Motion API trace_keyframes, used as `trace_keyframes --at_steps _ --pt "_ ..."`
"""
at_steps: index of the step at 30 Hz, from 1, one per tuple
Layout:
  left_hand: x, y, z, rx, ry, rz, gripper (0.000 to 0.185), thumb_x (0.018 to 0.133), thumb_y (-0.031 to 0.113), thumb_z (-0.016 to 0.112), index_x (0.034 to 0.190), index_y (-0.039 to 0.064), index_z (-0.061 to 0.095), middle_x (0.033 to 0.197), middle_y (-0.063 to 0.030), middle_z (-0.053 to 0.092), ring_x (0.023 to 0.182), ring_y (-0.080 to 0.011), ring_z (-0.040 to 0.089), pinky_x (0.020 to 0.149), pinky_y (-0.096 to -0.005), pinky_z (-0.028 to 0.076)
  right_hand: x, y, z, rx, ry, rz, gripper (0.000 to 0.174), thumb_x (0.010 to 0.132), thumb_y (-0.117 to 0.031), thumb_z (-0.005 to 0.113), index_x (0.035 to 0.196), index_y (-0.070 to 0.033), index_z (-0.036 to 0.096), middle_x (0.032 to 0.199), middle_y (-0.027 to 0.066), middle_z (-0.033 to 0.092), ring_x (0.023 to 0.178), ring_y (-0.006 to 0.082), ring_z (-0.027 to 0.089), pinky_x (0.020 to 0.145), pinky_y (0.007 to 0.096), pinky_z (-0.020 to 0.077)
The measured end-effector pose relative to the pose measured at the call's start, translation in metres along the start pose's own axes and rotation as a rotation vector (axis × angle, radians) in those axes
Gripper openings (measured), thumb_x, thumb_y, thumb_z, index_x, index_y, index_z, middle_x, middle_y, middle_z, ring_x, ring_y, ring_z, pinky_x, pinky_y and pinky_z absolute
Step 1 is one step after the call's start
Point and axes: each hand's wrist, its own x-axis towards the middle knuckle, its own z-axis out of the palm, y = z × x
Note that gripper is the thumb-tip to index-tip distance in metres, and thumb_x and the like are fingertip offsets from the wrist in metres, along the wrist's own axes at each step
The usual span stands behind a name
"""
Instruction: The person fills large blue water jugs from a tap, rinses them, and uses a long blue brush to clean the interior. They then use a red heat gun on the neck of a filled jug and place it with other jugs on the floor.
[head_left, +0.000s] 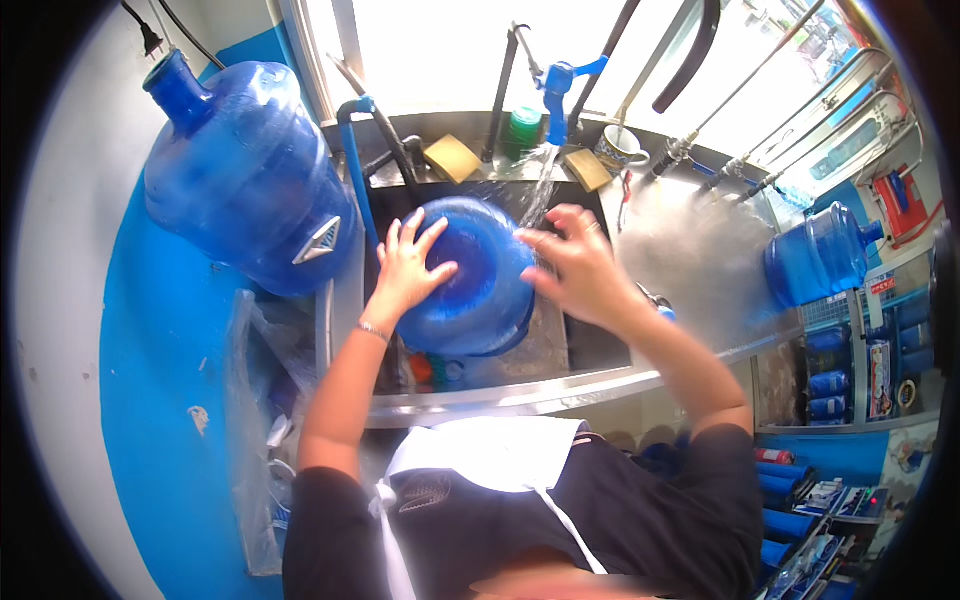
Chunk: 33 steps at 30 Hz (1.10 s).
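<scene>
A round blue plastic water jug (480, 307) stands in the metal sink (592, 352), its recessed round base facing up toward me. My left hand (409, 266) lies spread on the left part of that base, fingers apart. My right hand (577, 262), slightly blurred, is at the jug's right edge with fingers bent and apart; whether the fingertips touch it I cannot tell. Water splashes down behind the jug from a blue-handled tap (556, 97). The jug's neck is hidden below.
Another large blue jug (247, 172) stands upright at left. Two yellow sponges (451, 159), a green container (525, 129) and a mug (619, 147) line the back ledge. A smaller blue jug (816, 255) lies on the right counter (660, 232). A plastic bag (255, 450) hangs lower left.
</scene>
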Motion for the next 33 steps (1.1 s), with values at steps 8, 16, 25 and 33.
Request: trace_keyframes --at_steps 8,16,25,33 --pt "0.106 0.078 0.029 0.165 -0.077 -0.117 0.057 0.087 0.047 0.059 0.137 0.02 0.052 0.139 -0.0048 0.048 0.123 -0.0389 0.045 0.096 -0.0569 0.042 -0.043 0.175 0.089 0.417 -0.056 0.576 0.063 0.088 -0.043 0.063 0.144 -0.023 0.041 0.141 0.0345 0.032 0.129 0.0459 0.041 0.106 0.0441 0.0377" --pt "0.053 0.168 0.052 0.276 0.117 0.249 0.036 0.087 0.036 0.057 0.107 0.007 0.065 0.109 -0.0076 0.058 0.106 -0.0299 0.051 0.09 -0.0451 0.039 -0.029 0.249 0.087 0.102 -0.219 0.859 0.064 0.091 -0.051 0.049 0.133 -0.003 0.053 0.126 0.0227 0.059 0.121 0.0354 0.055 0.104 0.0428 0.0396" --pt "-0.022 0.206 0.014 -0.373 0.215 0.428 0.013 0.075 0.013 0.068 0.088 0.011 0.071 0.091 -0.0064 0.069 0.095 -0.0242 0.059 0.093 -0.0397 0.04 0.026 0.122 0.091 0.085 -0.171 0.234 0.047 0.084 -0.046 0.062 0.127 -0.028 0.059 0.146 0.0141 0.039 0.136 0.0327 0.032 0.103 0.0731 0.0152" --pt "-0.003 0.111 -0.023 -0.103 0.024 0.168 0.053 0.074 0.031 0.076 0.124 0.022 0.062 0.138 -0.0123 0.047 0.13 -0.0354 0.039 0.107 -0.0491 0.032 -0.005 0.061 0.035 1.164 -0.487 -0.042 0.028 0.088 -0.023 0.062 0.071 0.0 0.067 0.071 0.0074 0.068 0.061 0.0147 0.064 0.058 0.0272 0.0496"
